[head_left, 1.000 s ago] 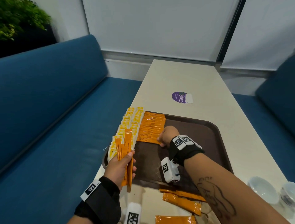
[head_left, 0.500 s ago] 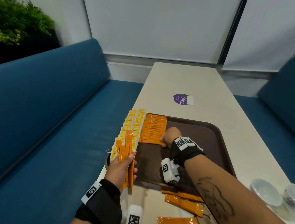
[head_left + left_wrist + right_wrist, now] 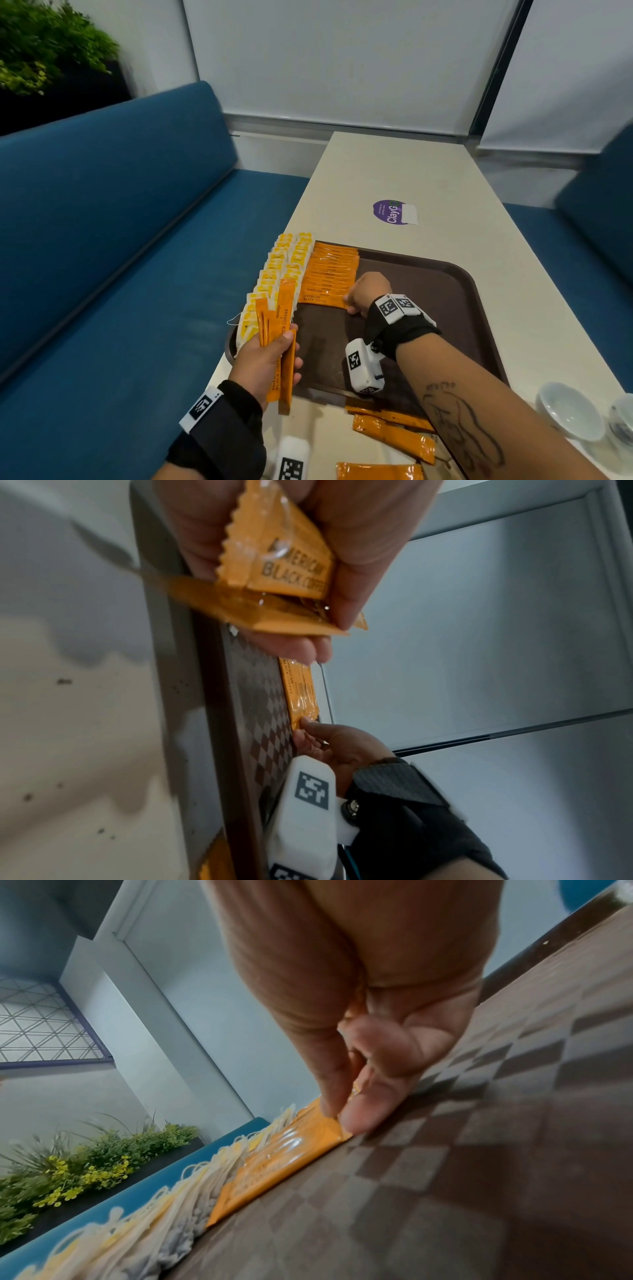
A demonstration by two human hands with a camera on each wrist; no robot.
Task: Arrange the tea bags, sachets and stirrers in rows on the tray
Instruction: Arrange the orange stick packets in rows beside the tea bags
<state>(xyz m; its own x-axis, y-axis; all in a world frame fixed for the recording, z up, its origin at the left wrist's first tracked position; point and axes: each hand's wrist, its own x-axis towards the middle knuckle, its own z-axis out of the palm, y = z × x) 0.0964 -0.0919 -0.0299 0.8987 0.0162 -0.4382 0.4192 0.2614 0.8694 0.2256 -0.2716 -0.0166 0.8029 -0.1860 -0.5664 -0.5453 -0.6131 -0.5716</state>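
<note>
A brown plastic tray [image 3: 445,294] sits on the pale worktop [image 3: 394,171], its left rim close to the worktop's edge beside a blue bench seat [image 3: 120,240]. Along the tray's left side run two rows of yellow-tagged tea bags [image 3: 284,263], overlapping too tightly to count, and just to their right lies a shingled row of orange coffee sachets [image 3: 330,277] printed "American Black Coffee". The right hand [image 3: 368,291] rests on the tray at the near end of that row, thumb and forefinger pinching the corner of the nearest sachet [image 3: 274,1167], which lies flat on the checkered tray floor. The left hand [image 3: 267,363] hangs above the tray's near-left corner, its grip closed around a bundle of orange sachets [image 3: 282,342]; I can make out at least three, standing roughly upright and blocking part of the tea bag rows from the head view. Three loose sachets [image 3: 394,442] lie on the worktop just off the tray's near rim, partly hidden by the right forearm. A purple sticker [image 3: 390,212] sits beyond the tray's far rim. Two white saucers [image 3: 568,411] stand off the tray's near-right corner, and a green plant [image 3: 44,51] rises behind the bench.
</note>
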